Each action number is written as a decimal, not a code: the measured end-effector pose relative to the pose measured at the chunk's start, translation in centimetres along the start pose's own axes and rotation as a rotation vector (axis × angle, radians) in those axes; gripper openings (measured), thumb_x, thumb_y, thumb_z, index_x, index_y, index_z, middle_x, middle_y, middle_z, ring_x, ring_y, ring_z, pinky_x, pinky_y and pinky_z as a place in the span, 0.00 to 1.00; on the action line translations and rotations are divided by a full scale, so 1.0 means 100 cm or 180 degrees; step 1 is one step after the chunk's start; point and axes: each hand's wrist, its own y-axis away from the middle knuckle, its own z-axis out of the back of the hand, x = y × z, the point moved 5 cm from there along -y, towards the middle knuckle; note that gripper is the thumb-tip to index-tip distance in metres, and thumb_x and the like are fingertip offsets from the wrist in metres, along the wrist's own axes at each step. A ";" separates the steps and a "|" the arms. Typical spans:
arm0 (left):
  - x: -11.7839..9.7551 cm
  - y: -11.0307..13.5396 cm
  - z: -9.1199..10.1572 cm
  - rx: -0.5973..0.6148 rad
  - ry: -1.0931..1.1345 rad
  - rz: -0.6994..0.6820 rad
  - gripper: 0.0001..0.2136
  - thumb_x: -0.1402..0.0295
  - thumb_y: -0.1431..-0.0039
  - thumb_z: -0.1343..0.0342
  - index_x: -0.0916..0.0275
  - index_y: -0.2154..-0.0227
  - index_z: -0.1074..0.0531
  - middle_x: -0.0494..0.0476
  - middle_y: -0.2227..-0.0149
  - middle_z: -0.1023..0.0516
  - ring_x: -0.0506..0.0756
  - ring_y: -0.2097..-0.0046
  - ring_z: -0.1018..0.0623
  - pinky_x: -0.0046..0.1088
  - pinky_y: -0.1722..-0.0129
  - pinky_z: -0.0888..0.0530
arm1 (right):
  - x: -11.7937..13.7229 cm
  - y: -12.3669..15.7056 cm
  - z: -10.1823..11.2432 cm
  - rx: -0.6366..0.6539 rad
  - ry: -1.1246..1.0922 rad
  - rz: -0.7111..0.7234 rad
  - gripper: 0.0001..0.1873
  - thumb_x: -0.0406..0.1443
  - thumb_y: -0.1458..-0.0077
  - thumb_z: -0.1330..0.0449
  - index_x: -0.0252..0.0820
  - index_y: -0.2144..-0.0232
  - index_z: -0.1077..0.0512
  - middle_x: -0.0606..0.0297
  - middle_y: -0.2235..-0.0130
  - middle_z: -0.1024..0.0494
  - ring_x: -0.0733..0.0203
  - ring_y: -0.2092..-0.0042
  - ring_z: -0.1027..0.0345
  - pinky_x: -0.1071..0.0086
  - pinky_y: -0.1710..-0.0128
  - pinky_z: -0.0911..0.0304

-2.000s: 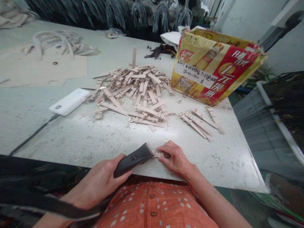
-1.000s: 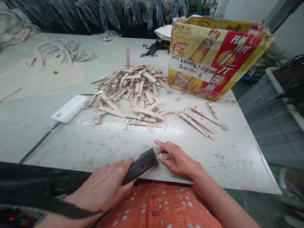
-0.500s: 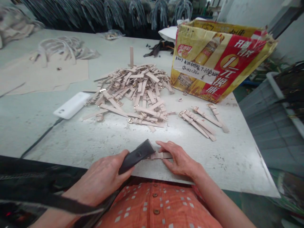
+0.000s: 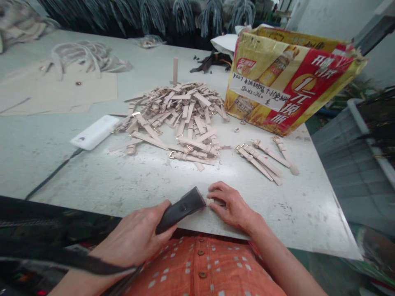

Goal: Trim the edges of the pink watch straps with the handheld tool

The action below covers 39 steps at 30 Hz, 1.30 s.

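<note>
My left hand [image 4: 140, 236] is wrapped round a black hand-held trimmer [image 4: 180, 209], whose head points right at the near table edge. My right hand [image 4: 230, 205] presses a beige watch strap [image 4: 212, 202] flat on the table, fingers curled over it; only a short bit of the strap shows beside the trimmer's head. A big heap of beige straps with gold buckles [image 4: 179, 119] lies in the middle of the table. A small row of straps [image 4: 265, 158] lies to the right of the heap.
A yellow and red cardboard box [image 4: 290, 88] stands at the back right. A white power bank [image 4: 94, 131] with a black cable lies at the left. Cardboard sheets [image 4: 61, 92] and pale cords lie far left. A grey crate [image 4: 348, 160] stands off the table's right edge.
The trimmer's head has slid right along the strap towards my right hand, covering most of it. My right fingers have curled in over the strap's end.
</note>
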 end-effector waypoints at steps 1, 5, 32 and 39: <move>-0.005 -0.001 -0.002 0.0020 0.0006 -0.0030 0.14 0.55 0.31 0.52 0.55 0.56 0.25 0.61 0.60 0.09 0.65 0.58 0.10 0.36 0.59 0.25 | 0.000 0.000 0.000 0.0004 0.0007 0.0003 0.11 0.28 0.33 0.31 0.42 0.50 0.15 0.52 0.43 0.17 0.50 0.44 0.18 0.59 0.44 0.20; -0.015 -0.010 -0.001 -0.0144 0.0090 -0.0126 0.09 0.59 0.30 0.48 0.54 0.57 0.25 0.59 0.61 0.10 0.63 0.59 0.10 0.34 0.60 0.27 | 0.000 -0.002 -0.001 0.0018 0.0044 0.0006 0.09 0.28 0.32 0.31 0.43 0.52 0.17 0.52 0.44 0.17 0.49 0.43 0.19 0.57 0.41 0.21; 0.039 0.021 -0.025 -0.0023 0.0611 0.0006 0.18 0.47 0.35 0.44 0.52 0.56 0.17 0.55 0.62 0.08 0.62 0.59 0.09 0.32 0.59 0.21 | 0.022 0.020 -0.011 -0.0451 0.0719 0.0695 0.07 0.28 0.27 0.34 0.45 0.58 0.19 0.58 0.56 0.15 0.53 0.56 0.23 0.61 0.54 0.30; 0.021 0.011 -0.021 0.0105 0.0642 -0.0139 0.16 0.50 0.33 0.43 0.52 0.56 0.18 0.54 0.60 0.08 0.62 0.57 0.10 0.31 0.58 0.23 | 0.009 0.013 -0.007 -0.0144 0.0192 -0.0047 0.17 0.25 0.39 0.29 0.44 0.52 0.24 0.62 0.57 0.17 0.54 0.56 0.23 0.63 0.54 0.28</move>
